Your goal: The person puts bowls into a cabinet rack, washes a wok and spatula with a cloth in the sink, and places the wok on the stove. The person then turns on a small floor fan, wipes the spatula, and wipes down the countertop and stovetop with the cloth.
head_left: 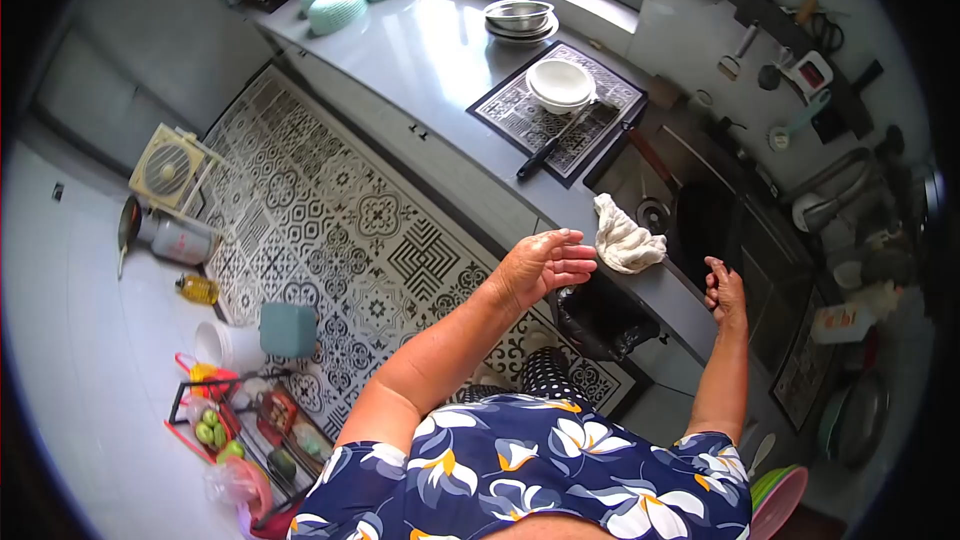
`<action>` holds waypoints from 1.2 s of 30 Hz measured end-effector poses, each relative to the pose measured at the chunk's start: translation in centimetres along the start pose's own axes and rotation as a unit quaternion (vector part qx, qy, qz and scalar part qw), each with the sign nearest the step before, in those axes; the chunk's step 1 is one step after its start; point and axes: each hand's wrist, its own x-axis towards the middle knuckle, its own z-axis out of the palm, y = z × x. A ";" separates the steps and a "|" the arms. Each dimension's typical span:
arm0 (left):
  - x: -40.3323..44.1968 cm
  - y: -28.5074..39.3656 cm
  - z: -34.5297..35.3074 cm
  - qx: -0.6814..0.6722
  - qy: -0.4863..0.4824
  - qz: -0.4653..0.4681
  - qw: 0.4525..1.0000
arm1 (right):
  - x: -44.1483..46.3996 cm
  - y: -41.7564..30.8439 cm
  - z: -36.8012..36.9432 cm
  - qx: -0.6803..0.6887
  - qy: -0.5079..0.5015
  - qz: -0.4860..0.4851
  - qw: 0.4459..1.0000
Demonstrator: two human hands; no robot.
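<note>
My left hand (550,266) is held out in front of the counter edge, fingers stretched and nothing in them. Just beyond its fingertips, a crumpled white cloth (629,240) lies on the counter edge. My right hand (726,292) is over the counter near a dark wok (703,225); its fingers are loosely curled and apart, with nothing visible in them. A wooden handle (655,158) reaches out on the wok's far side. Below the cloth hangs a black plastic bag (605,315).
White bowls (560,83) and a black-handled knife (545,152) rest on a patterned mat (610,70). Metal bowls (520,16) and green baskets (338,10) stand farther along. A faucet (825,208) is at right. A teal stool (288,330) and rack (265,440) stand on the floor.
</note>
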 end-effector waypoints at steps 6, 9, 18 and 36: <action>4.1 4.7 -2.0 0.015 0.031 -0.019 0.999 | -3.0 -0.9 -1.0 0.193 -0.053 -0.041 0.979; 7.5 7.8 -3.6 0.050 0.061 -0.006 0.997 | 2.2 2.5 -1.9 -0.192 0.204 -0.022 0.960; 18.9 15.1 -7.5 0.052 0.195 -0.001 0.979 | 8.8 4.4 3.5 0.167 0.266 0.018 0.949; 31.9 18.2 -12.1 0.124 0.060 -0.167 0.976 | 0.4 -1.9 13.0 0.198 0.316 0.008 0.928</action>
